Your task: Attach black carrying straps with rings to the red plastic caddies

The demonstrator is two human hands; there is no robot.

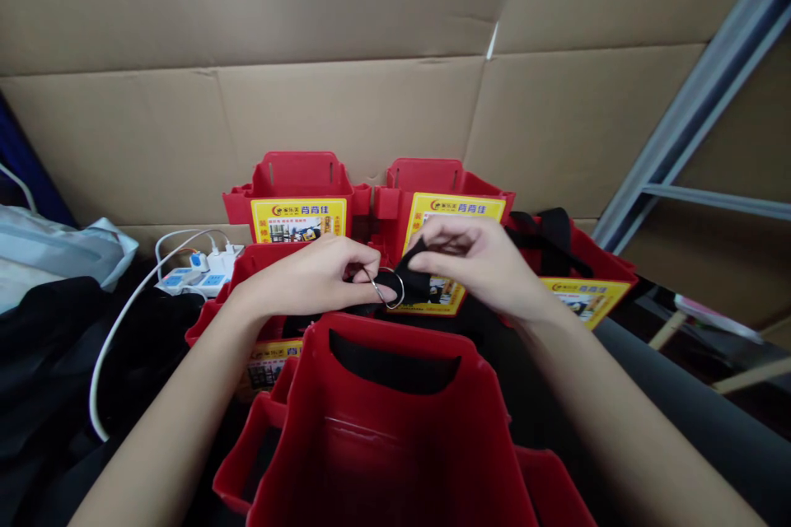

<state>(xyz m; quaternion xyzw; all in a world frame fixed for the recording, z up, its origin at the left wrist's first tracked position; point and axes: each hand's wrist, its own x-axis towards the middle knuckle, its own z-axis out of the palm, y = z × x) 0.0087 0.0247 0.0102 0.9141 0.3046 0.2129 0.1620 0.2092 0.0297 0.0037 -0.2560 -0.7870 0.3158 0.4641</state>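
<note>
- On the far left I see a white power strip (196, 278), its cable curling over dark cloth.
- My left hand (315, 273) has its grip pinched on a metal ring (388, 288), above the nearest red bin (395, 436).
- My right hand (479, 259) pinches the black strap (413, 273) that touches the ring.
- More red bins with yellow labels (299, 218) stand behind, against a cardboard wall (346, 111).

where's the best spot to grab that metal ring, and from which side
Probably the ring's lower right arc, pinched from below, nearer the camera. That part of the thin wire loop shows bare; its left side sits under the left hand's fingers, and the black strap held by the right hand covers its top.
</note>
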